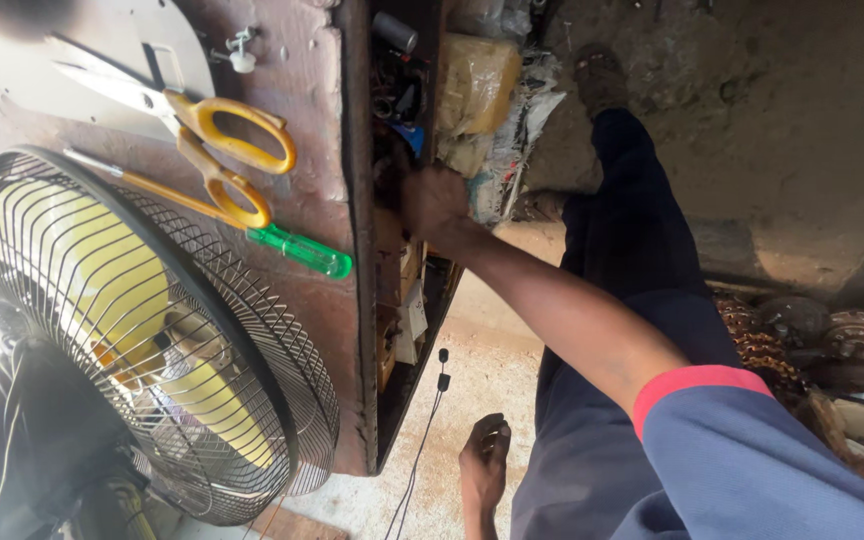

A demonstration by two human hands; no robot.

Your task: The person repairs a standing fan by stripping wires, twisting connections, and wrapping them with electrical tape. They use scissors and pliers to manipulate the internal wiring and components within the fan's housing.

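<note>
- A person's hand reaches into the cluttered open drawer under a worn wooden worktop; its grip cannot be made out.
- Yellow-handled scissors and a green-handled screwdriver lie on the worktop, beside a black-caged fan with yellow blades.

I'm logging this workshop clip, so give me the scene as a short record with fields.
Setting: worn brown table with an open drawer on its side
Hand in view: one hand reaching into the drawer; which hand, and its grip, cannot be told
On table: yellow-handled scissors, green-handled screwdriver, caged fan with yellow blades
Floor: black cable, bare foot
</note>
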